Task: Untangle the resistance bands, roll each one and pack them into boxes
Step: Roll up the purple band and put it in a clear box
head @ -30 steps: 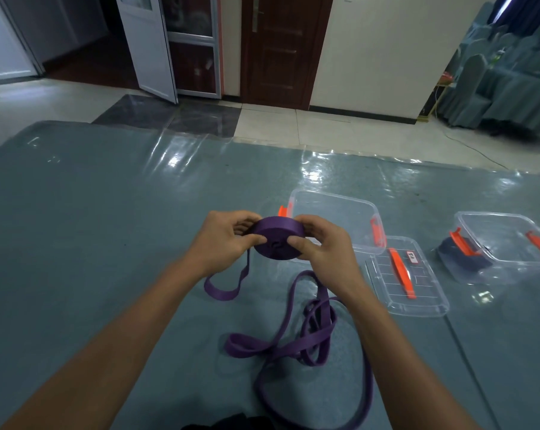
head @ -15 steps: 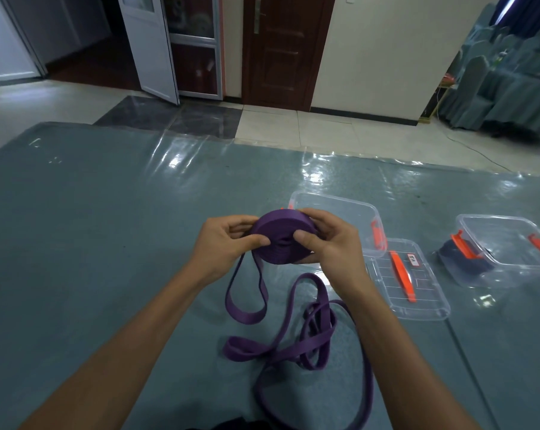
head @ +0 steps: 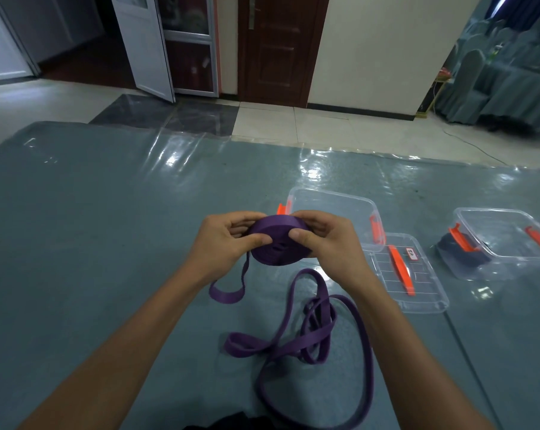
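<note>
A purple resistance band is wound into a flat roll [head: 278, 243] held above the table. My left hand [head: 223, 243] pinches its left side and my right hand [head: 327, 243] pinches its right side, thumbs on the near face. A short loose tail [head: 228, 290] of the band hangs from the roll's left. A second purple band [head: 312, 333] lies tangled on the table below my hands. Behind the roll stands an open clear box [head: 334, 201] with orange latches, its lid [head: 417, 277] lying to the right.
At the far right a second clear box [head: 507, 231] with orange latches sits partly on a dark blue roll [head: 461, 252]. The grey-green table [head: 107, 228] has a glossy plastic cover. Doors and draped chairs stand beyond the table.
The loose tail hanging from the roll has grown shorter as more band went onto the roll. Both hands keep hold of the roll in about the same place.
</note>
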Demonstrator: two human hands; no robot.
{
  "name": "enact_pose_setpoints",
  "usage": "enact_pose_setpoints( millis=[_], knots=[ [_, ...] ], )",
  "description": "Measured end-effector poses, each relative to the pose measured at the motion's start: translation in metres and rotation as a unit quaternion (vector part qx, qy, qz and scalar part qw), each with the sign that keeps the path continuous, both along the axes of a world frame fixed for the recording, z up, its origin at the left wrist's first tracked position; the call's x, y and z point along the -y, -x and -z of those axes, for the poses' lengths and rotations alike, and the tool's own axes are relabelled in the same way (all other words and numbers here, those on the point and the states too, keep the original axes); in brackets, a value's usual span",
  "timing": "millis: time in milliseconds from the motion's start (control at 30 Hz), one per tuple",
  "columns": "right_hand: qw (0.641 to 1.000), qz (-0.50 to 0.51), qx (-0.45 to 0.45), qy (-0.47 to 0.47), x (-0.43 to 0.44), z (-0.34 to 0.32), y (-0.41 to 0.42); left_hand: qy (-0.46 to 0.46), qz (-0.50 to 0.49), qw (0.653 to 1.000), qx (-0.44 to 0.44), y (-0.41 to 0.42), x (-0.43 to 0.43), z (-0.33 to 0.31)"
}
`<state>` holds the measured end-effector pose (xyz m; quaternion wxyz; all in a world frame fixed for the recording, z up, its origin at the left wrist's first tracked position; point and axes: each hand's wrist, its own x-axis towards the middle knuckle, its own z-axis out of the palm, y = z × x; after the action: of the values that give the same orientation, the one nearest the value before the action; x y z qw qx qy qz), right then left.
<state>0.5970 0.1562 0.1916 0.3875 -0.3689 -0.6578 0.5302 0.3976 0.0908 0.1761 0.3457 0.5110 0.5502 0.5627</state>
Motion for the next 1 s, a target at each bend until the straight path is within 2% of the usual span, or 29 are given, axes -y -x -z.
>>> enact_pose_setpoints(
  millis=[167,233,300,333,400,500,567,600,667,767,900,1000],
  knots=[
    [0.989,0.062,-0.106,0.081,0.007,0.008,0.0,-0.008,0.005,0.997,0.072,-0.005,0.002,0.002],
    [0.986,0.067,-0.122,0.096,0.011,0.013,0.003,-0.005,0.0,0.997,0.082,-0.005,0.003,0.005],
    [0.988,0.057,-0.103,0.096,0.014,0.018,0.004,0.0,0.004,0.998,0.063,-0.002,0.003,0.008],
    [0.994,0.054,-0.071,0.064,0.014,0.02,0.003,0.003,0.01,0.999,0.047,0.001,0.003,0.009],
    [0.995,0.05,0.036,-0.073,0.011,0.021,-0.001,0.011,0.023,1.0,0.01,0.006,0.004,0.01],
    [0.952,-0.007,0.178,-0.25,0.007,0.015,-0.003,0.01,0.05,0.996,-0.071,0.01,0.002,0.006],
    [0.928,-0.039,0.208,-0.306,0.005,0.012,-0.001,0.005,0.062,0.995,-0.081,0.01,0.0,0.001],
    [0.93,-0.038,0.196,-0.308,0.005,0.01,-0.001,0.003,0.057,0.996,-0.073,0.01,-0.001,0.0],
    [0.955,-0.013,0.142,-0.26,0.005,0.008,-0.002,-0.003,0.042,0.998,-0.039,0.008,-0.002,-0.001],
    [0.994,0.019,0.022,-0.11,0.008,0.007,-0.004,-0.014,0.032,0.998,0.057,0.0,-0.003,0.0],
    [0.994,0.063,-0.091,0.021,0.012,0.005,-0.001,-0.018,0.018,0.988,0.154,-0.01,-0.004,0.007],
    [0.984,0.085,-0.138,0.069,0.017,0.007,0.003,-0.013,0.015,0.985,0.171,-0.015,-0.002,0.013]
  ],
)
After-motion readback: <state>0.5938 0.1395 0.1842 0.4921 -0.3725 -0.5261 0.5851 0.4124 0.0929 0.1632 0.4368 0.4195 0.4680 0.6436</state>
